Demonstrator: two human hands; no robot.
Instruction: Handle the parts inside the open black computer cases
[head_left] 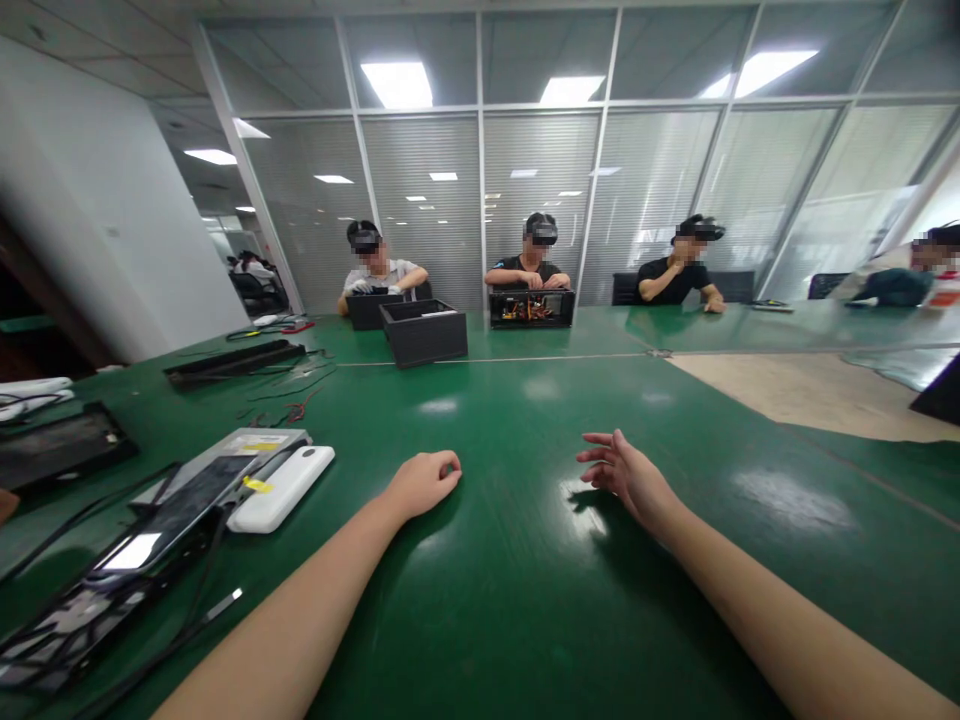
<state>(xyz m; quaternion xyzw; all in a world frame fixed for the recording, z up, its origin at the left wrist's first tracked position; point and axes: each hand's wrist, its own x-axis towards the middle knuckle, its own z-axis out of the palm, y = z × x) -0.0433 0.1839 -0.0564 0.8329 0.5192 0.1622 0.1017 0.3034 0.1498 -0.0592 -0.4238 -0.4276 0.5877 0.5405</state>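
My left hand [425, 483] rests on the green tabletop [480, 610], its fingers curled in and no object showing in them. Across from it, my right hand [628, 478] hovers just over the table with its fingers apart, holding nothing. Left of my left hand lies a white power bank [281, 490] with a yellow tag on the cable beside it. A phone [169, 515] lies alongside, over a grey metal box [262, 440] and a black frame with parts [82, 620].
A black open box [424, 333] stands toward the far side. Behind it, co-workers in headsets sit along the table, one with hands on a case full of wires [532, 308]. Black cables [187, 630] and a long black panel [234, 362] lie at left. A beige board [780, 390] lies right.
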